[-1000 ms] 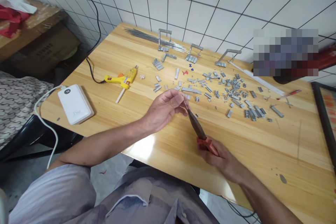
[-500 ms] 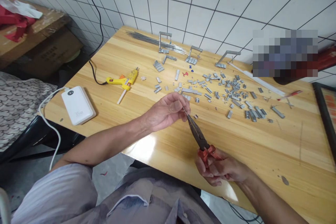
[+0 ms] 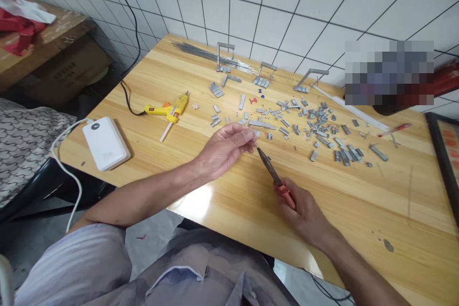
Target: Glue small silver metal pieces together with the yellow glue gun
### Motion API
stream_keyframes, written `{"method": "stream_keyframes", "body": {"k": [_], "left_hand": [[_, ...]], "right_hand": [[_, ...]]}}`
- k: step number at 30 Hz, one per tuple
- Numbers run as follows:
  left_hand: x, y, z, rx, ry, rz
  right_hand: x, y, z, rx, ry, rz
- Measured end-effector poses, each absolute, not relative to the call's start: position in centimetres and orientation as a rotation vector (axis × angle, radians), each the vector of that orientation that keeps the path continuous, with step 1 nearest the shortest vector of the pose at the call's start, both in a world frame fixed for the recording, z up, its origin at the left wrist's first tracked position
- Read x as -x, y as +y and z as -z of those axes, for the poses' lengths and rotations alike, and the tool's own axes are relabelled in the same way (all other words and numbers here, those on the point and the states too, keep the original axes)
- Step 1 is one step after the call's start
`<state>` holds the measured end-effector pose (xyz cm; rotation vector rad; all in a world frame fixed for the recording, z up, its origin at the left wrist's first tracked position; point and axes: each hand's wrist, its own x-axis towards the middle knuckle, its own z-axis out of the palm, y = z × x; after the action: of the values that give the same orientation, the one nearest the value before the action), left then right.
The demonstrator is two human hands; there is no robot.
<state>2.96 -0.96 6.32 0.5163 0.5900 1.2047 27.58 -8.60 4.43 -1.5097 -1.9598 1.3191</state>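
Note:
Over the middle of the table, my left hand (image 3: 229, 148) pinches a short piece of thin wire (image 3: 255, 142) between thumb and fingers; its exact shape is too small to make out. My right hand (image 3: 304, 210) is wrapped round the red handles of a pair of needle-nose pliers (image 3: 271, 166). The pliers are turned edge-on, and their dark tip lies just short of the wire, close to my left fingertips. Beyond my hands, small grey metal-like pieces (image 3: 319, 124) lie scattered on the wooden table (image 3: 229, 210).
A yellow glue gun (image 3: 175, 107) with its cord and a white power bank (image 3: 106, 143) lie to the left. Along the wall are a bundle of thin wires (image 3: 201, 55) and small grey frames (image 3: 225, 57). A red pen (image 3: 396, 130) and a dark-edged frame (image 3: 442, 162) are at right.
The pliers' tip has come away from the wire in my left hand. My right hand has rolled over, turning the pliers from flat to edge-on. My left hand has barely shifted.

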Motion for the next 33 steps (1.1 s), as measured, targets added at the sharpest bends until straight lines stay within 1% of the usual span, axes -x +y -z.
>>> {"method": "stream_keyframes", "body": {"k": [3,5,7,11,14,16,18,21,23,25,26,27,29,31,33], "left_hand": [[-2.9,-0.9,-6.7,-0.515,0.49,-1.135],[-2.8,-1.0,-6.9,-0.521,0.448,-1.097],[-2.8,-1.0,-7.1,-0.525,0.419,-1.073],[-2.7,-0.9,-7.1,-0.511,0.383,-1.046],[-2.7,-0.9,-7.0,-0.5,0.401,-1.056],[-2.6,-0.9,-6.9,-0.497,0.43,-1.083],[-2.6,-1.0,-6.8,-0.51,0.456,-1.115],[-2.7,-1.1,-6.7,-0.536,0.497,-1.165],[-2.8,-1.1,-6.5,-0.539,0.546,-1.206],[-3.0,-1.1,-6.3,-0.524,0.607,-1.246],[-3.0,-1.0,-6.2,-0.515,0.631,-1.257],[-3.0,-1.0,-6.2,-0.505,0.644,-1.256],[-3.0,-0.9,-6.3,-0.492,0.623,-1.222],[-3.0,-0.9,-6.5,-0.481,0.557,-1.171],[-2.8,-0.9,-6.7,-0.473,0.486,-1.14]], "right_hand": [[-27.9,-8.9,-4.6,1.246,-1.592,-2.021],[-28.1,-9.1,-4.2,1.031,-1.252,-2.406],[-28.3,-9.2,-3.4,0.844,-1.004,-2.631],[-28.6,-9.1,-2.1,0.645,-0.829,-2.821],[-28.3,-9.2,-2.4,0.666,-0.853,-2.793],[-27.8,-9.5,-3.3,0.814,-1.013,-2.636],[-27.3,-9.7,-4.1,1.054,-1.333,-2.312],[-26.7,-9.7,-4.5,1.38,-1.846,-1.586],[-26.6,-9.3,-4.2,1.513,-2.015,-1.15],[-26.7,-8.9,-3.7,1.607,-2.049,-0.869],[-26.8,-8.7,-3.6,1.634,-2.046,-0.82],[-27.0,-8.6,-3.6,1.639,-2.044,-0.851],[-27.2,-8.6,-3.8,1.576,-2.011,-1.125],[-27.5,-8.7,-4.2,1.436,-1.872,-1.562],[-27.7,-9.0,-4.3,1.259,-1.607,-2.0]]}}
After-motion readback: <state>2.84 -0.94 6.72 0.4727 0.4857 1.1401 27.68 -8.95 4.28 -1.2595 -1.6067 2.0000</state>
